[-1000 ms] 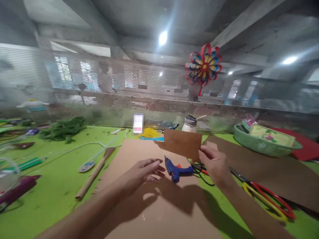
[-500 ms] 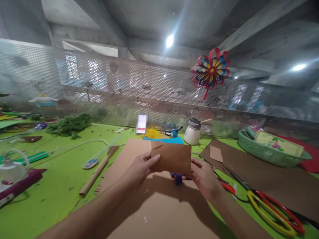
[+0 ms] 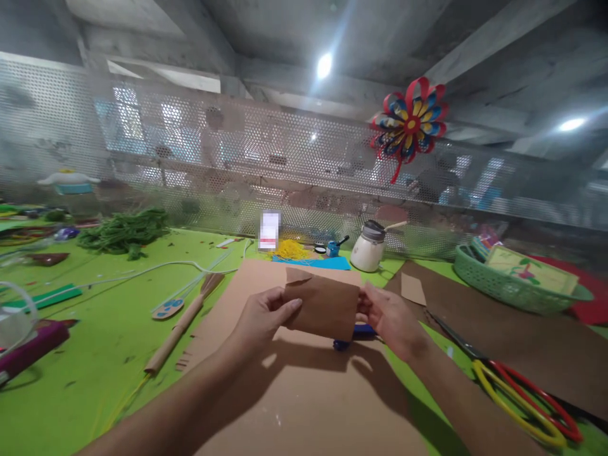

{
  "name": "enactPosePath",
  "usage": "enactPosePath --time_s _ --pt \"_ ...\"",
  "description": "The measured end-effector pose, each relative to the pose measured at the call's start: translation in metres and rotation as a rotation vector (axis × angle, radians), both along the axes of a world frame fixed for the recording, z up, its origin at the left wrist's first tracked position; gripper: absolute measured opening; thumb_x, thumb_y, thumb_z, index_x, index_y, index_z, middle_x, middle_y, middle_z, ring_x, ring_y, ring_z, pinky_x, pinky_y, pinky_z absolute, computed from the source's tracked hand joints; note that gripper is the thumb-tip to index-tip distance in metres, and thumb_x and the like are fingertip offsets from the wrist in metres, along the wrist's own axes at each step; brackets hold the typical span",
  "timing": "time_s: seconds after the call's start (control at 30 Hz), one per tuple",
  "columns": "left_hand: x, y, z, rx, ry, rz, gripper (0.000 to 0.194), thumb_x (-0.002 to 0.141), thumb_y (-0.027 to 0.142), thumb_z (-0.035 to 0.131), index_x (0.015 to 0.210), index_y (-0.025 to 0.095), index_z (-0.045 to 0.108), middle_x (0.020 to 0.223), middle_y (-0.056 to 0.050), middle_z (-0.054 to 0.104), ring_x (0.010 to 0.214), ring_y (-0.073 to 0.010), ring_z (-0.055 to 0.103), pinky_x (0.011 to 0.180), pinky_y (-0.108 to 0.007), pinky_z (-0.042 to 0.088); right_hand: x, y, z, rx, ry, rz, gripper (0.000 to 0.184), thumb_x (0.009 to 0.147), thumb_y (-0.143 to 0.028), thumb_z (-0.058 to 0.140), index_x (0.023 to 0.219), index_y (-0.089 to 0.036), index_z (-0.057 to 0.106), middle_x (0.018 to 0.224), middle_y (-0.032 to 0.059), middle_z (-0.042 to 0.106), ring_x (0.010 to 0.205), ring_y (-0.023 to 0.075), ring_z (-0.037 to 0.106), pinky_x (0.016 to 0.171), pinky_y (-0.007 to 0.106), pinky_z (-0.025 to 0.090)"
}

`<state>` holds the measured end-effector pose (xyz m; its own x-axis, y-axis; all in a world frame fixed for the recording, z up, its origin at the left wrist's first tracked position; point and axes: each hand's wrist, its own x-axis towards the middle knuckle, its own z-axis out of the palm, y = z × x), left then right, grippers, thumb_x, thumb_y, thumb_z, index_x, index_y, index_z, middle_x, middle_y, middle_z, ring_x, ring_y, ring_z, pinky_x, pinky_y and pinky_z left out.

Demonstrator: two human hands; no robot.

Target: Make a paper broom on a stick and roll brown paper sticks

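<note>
1. The left hand [image 3: 259, 320] pinches the brown paper's [image 3: 323, 307] left edge; the right hand's [image 3: 393, 320] fingers meet its right edge, grip unclear.
2. Held two-handed, probably for steadiness, the paper is above the cardboard sheet [image 3: 294, 411], partly hiding a blue glue gun [image 3: 365, 330].
3. Scissors [image 3: 481, 362] lie beyond the sheet's right edge, leaving sideways room.

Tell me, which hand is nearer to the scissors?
Right. The right hand is left of the scissors, not touching them; the left hand is farther left, holding the brown paper's left edge.
</note>
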<state>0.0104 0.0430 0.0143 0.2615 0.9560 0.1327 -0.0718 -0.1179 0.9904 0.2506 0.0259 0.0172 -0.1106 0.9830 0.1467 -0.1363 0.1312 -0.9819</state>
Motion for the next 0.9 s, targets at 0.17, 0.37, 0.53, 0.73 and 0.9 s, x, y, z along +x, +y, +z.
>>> enactPosePath --time_s 0.17,0.37,0.53,0.73,0.9 --pt "-0.001 -0.004 0.004 0.022 0.041 0.044 0.021 0.068 0.041 0.074 0.076 0.021 0.072 0.075 -0.002 0.071 0.073 -0.0210 0.062 0.068 -0.030 0.047 -0.004 -0.003 -0.004 0.117 -0.179 -0.104 0.032 0.074 -0.044 0.076 0.064 -0.016 0.066 0.055 -0.0022 0.058 0.053 0.0113 0.048 0.053 0.024 0.038" --pt "0.002 -0.006 0.000 -0.039 -0.041 -0.011 0.025 0.073 0.042 0.072 0.082 0.018 0.069 0.078 -0.004 0.067 0.069 -0.0170 0.058 0.063 -0.027 0.046 -0.010 -0.008 -0.007 0.143 -0.161 -0.214 0.033 0.075 -0.045 0.074 0.063 -0.017 0.062 0.053 -0.0041 0.053 0.051 0.0101 0.043 0.050 0.023 0.033" --pt "0.002 -0.004 -0.005 -0.086 -0.037 -0.051 0.030 0.068 0.041 0.077 0.081 0.015 0.069 0.076 -0.003 0.068 0.066 -0.0148 0.056 0.061 -0.026 0.046 -0.010 -0.010 -0.009 0.138 -0.129 -0.227 0.033 0.076 -0.045 0.074 0.063 -0.017 0.062 0.052 -0.0041 0.052 0.051 0.0105 0.043 0.049 0.023 0.034" --pt "0.002 -0.006 -0.003 -0.084 -0.021 -0.008 0.025 0.065 0.038 0.079 0.068 0.016 0.067 0.063 0.000 0.064 0.057 -0.0132 0.055 0.060 -0.027 0.046 -0.010 -0.010 -0.013 0.119 -0.068 -0.192 0.035 0.080 -0.048 0.070 0.067 -0.017 0.063 0.059 -0.0021 0.054 0.056 0.0119 0.045 0.053 0.025 0.038" --pt "0.003 -0.006 -0.005 -0.086 -0.048 -0.015 0.025 0.066 0.037 0.080 0.068 0.015 0.068 0.062 0.000 0.064 0.058 -0.0135 0.055 0.060 -0.027 0.046 -0.011 -0.012 -0.011 0.085 -0.046 -0.175 0.031 0.077 -0.046 0.074 0.078 -0.015 0.068 0.064 -0.0009 0.059 0.060 0.0121 0.049 0.057 0.024 0.041"
